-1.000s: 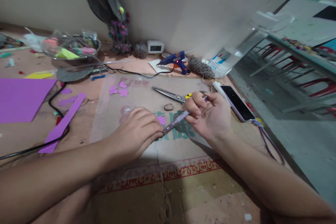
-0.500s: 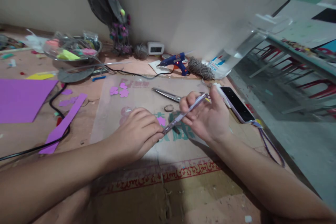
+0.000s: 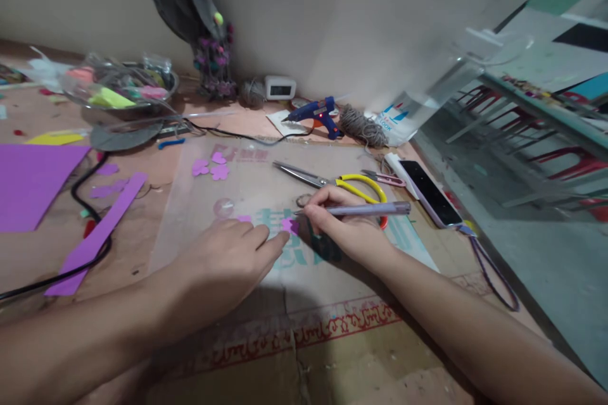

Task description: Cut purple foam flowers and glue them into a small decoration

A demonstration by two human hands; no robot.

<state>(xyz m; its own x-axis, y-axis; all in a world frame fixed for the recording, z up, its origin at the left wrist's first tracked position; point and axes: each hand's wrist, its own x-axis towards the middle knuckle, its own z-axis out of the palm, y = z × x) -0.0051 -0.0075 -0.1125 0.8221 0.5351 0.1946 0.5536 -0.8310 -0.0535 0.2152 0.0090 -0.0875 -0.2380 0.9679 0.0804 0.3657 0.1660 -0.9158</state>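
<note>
A lilac pen (image 3: 370,209) sits in my right hand (image 3: 351,231), gripped near its tip and slanting back over the thumb joint. Its point hovers at or just above a small purple flower cutout (image 3: 289,226) on the clear-covered work sheet (image 3: 190,228); contact cannot be made out. My left hand (image 3: 232,259) is palm down with fingers bent, a fingertip at the flower's lower left edge, seemingly holding it. Another purple piece (image 3: 244,219) peeks out behind the left knuckles. Yellow-handled scissors (image 3: 308,174) lie behind my right hand, with a small ring (image 3: 304,200) nearby.
Several purple flowers (image 3: 219,171) lie on the sheet. Purple foam sheet (image 3: 38,183), purple strip (image 3: 99,234) and black cord (image 3: 78,193) are left. A blue glue gun (image 3: 313,115), grey yarn (image 3: 363,126) and clear jug (image 3: 427,88) stand behind; pink snips (image 3: 384,178) and a phone (image 3: 430,193) right.
The pen has turned in my right hand from slanting between both hands to a writing grip, its tip now at the flower. My left hand has let go of the pen's end and moved onto the flower's edge.
</note>
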